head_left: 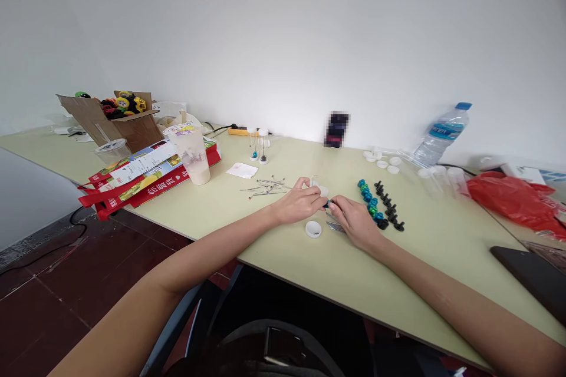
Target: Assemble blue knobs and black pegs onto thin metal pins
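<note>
Near the middle of the table, my left hand (300,203) and my right hand (356,221) meet, their fingers closed around a small blue part (328,204). A thin metal piece (313,180) sticks up by my left fingertips. Just below my hands is a round white cap (313,229) with tiny dark bits inside. Silvery flat pieces (336,227) lie beside my right hand. To the right run a row of blue and green parts (367,195) and a row of black parts (389,206). Thin metal rods (267,187) are spread left of my left hand.
At left are a cardboard box (137,132), a red printed carton (163,185) and a plastic cup (192,156). Two clear tubes (263,147) stand behind the rods. A phone (336,129) leans on the wall. A bottle (442,135) and red bag (513,200) are at right.
</note>
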Demonstrator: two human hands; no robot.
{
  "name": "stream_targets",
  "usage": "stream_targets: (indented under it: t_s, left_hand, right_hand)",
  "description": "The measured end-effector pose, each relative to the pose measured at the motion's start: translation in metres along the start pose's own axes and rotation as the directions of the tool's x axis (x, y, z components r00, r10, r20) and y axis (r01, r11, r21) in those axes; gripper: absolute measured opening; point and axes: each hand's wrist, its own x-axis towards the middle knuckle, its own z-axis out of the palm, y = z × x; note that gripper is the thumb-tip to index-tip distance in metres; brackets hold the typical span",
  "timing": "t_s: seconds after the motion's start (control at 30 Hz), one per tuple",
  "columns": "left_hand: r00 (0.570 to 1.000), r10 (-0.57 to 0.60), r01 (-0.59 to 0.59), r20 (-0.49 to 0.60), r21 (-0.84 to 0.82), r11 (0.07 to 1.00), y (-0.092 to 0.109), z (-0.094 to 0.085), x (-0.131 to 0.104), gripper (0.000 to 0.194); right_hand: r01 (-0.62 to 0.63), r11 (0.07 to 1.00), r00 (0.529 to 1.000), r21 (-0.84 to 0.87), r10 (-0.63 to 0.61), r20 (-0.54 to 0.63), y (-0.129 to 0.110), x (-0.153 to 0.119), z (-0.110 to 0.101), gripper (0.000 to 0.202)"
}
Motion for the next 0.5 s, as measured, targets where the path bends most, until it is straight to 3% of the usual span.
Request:
stream_targets:
  t_s: [0.13, 0.27, 0.33, 0.4, 0.43, 0.5]
  left_hand:
    - [0.996, -0.08, 0.083, 0.03, -0.104, 0.991, 0.0, -0.003, 0.0, 0.034]
    - [0.964, -0.247, 0.218, -0.099, -0.239, 0.946, -0.002, -0.01, 0.0, 0.032]
    - [0.89, -0.408, 0.334, -0.202, -0.32, 0.887, -0.004, -0.011, 0.0, 0.04]
    - [0.781, -0.577, 0.43, -0.239, -0.463, 0.775, -0.005, -0.009, 0.0, 0.045]
    - [0.739, -0.639, 0.452, -0.213, -0.547, 0.705, -0.006, -0.007, 0.0, 0.045]
    - [0.71, -0.696, 0.45, -0.102, -0.695, 0.561, -0.007, -0.002, 0.001, 0.041]
  right_hand:
    - [-0.01, 0.999, 1.0, 0.046, 0.011, -0.019, -0.001, 0.0, 0.0, 0.027]
    - [-0.06, 0.989, 0.995, 0.137, 0.07, -0.07, 0.002, 0.0, 0.001, 0.022]
    - [-0.106, 0.976, 0.983, 0.19, 0.132, -0.129, 0.004, 0.0, 0.001, 0.023]
    - [-0.143, 0.955, 0.961, 0.258, 0.197, -0.196, 0.007, 0.0, 0.0, 0.025]
    - [-0.152, 0.945, 0.95, 0.291, 0.221, -0.222, 0.008, 0.0, 0.0, 0.027]
    - [-0.145, 0.932, 0.94, 0.331, 0.235, -0.249, 0.009, 0.0, -0.001, 0.028]
